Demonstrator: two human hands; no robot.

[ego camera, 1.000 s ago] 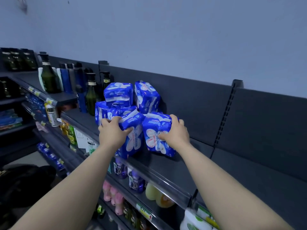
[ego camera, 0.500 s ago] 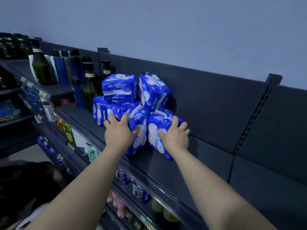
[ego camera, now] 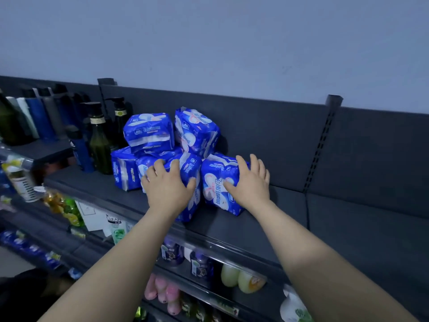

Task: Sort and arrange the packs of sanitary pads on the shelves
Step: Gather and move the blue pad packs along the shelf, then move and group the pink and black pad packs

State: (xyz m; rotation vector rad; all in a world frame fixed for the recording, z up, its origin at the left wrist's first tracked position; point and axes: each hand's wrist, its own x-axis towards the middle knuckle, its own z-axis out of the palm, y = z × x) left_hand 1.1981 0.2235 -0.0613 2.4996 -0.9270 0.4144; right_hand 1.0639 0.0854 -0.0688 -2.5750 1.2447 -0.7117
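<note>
Nearest me, below my forearms: lower shelves w/ pink bottles (ego camera: 162, 290), pale yellow bottles (ego camera: 241, 277) and dark purple pkgs (ego camera: 171, 252) tucked under the shelf lip. Above them is the dark top shelf (ego camera: 232, 228), and all the blue pad packs sit on it in one heap, left of ctr.

L hand (ego camera: 168, 184): palm down, fingers spread and fairly straight, laid over the front-left pack (ego camera: 193, 173), thumb out to the right across its face. Not curled round it, just resting on it w/ an open palm. That pack stands on end near the shelf's front.

R hand (ego camera: 249, 182): also flat and relaxed, fingers straight over the top of the front-right pack (ego camera: 216, 180), thumb down on its printed front. This pack is tilted and touches the front-left pack on its left side.

Behind my L fingers there's a middle pack (ego camera: 144, 165), mostly hidden, and just beside it the far-left pack (ego camera: 123, 169), upright on the shelf. On top of these, 2 more: upper-left pack (ego camera: 149, 132) lying on its side and upper-right pack (ego camera: 197, 132) tilted, the two touching. Can't tell if the upper-right one touches the back panel (ego camera: 267, 135).

Left of the heap: dark green pump bottles (ego camera: 99, 145) and a blue bottle (ego camera: 81, 152); further bottles are blurred. Farthest back, a plain wall (ego camera: 209, 43).
</note>
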